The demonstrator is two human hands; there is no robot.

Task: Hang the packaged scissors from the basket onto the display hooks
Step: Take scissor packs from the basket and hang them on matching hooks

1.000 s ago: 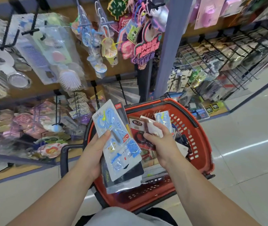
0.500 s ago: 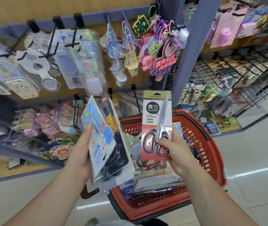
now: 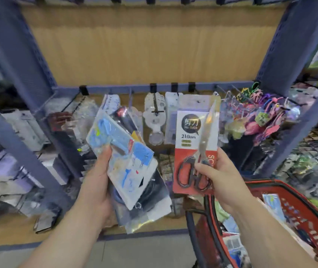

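My right hand [image 3: 219,176] grips a red and white scissors pack [image 3: 192,136] by its lower right corner, held upright in front of the shelf. The metal scissors show through the blister, handles by my thumb. My left hand [image 3: 96,176] holds a fanned stack of other packs [image 3: 127,161], a blue and white one on top and dark ones behind. The red basket [image 3: 299,207] sits at the lower right with more packs inside. Black display hooks [image 3: 155,113] stick out from a blue rail [image 3: 115,88] just behind both hands.
Blue uprights [image 3: 288,45] frame a wooden back panel [image 3: 144,45]. Hung goods crowd the hooks: white packs in the middle, colourful keychains [image 3: 255,117] to the right. Wire racks of small items [image 3: 309,151] stand at the far right. Lower shelves at the left hold blurred packages.
The view has tilted upward and moved closer to the shelf. My right hand took the red scissors pack out of the basket and raised it toward the hooks. The left-hand stack rose too.
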